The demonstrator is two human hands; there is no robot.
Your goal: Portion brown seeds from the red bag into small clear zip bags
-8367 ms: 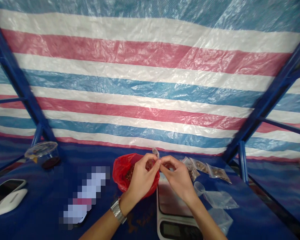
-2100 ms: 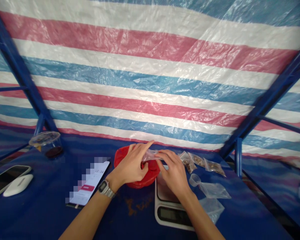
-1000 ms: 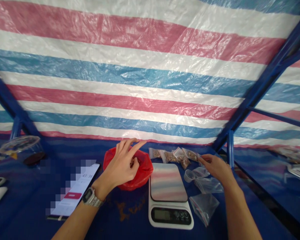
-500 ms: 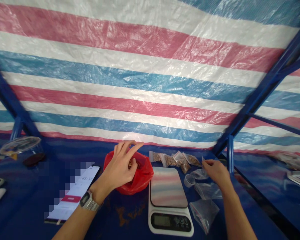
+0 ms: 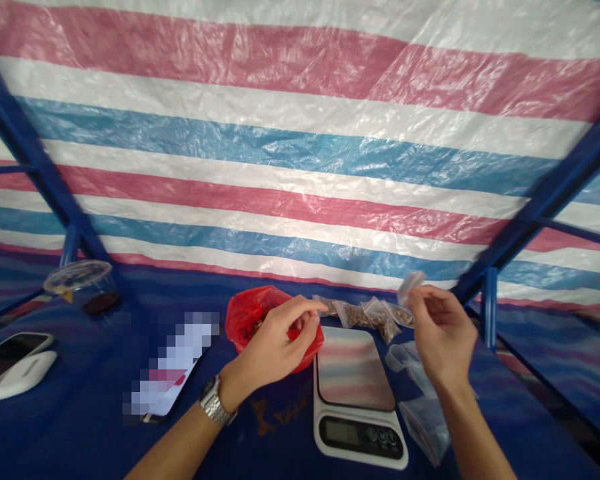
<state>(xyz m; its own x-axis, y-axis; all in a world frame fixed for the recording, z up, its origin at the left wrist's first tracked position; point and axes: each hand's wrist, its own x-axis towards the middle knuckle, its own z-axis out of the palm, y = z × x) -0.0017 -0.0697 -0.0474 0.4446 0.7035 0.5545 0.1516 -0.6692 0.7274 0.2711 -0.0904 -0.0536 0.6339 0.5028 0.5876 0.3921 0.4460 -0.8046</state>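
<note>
My right hand [image 5: 443,337] pinches a small clear zip bag [image 5: 409,287] by finger and thumb, raised above the table's right side. Across the near side of a red plastic bag [image 5: 237,320] reaches my left hand [image 5: 285,337], its index finger stretched out and the thumb apart, with nothing visible in it. Brown bits lie inside the red bag, partly hidden by this hand. A white kitchen scale [image 5: 355,370] with a bare, shiny plate sits between my hands. Behind it are several zip bags of brown bits [image 5: 353,313].
Clear zip bags [image 5: 426,427] and a small clear cup [image 5: 398,359] lie right of the scale. To the left are a partly blurred phone [image 5: 180,377], a lidded clear bowl [image 5: 87,290], another phone [image 5: 13,353] and a white case [image 5: 25,375]. Striped sheeting [image 5: 290,160] hangs behind.
My right hand has lifted a clear zip bag up from the table. My left hand has shifted right across the red bag, its fingers less spread. The view has turned slightly left.
</note>
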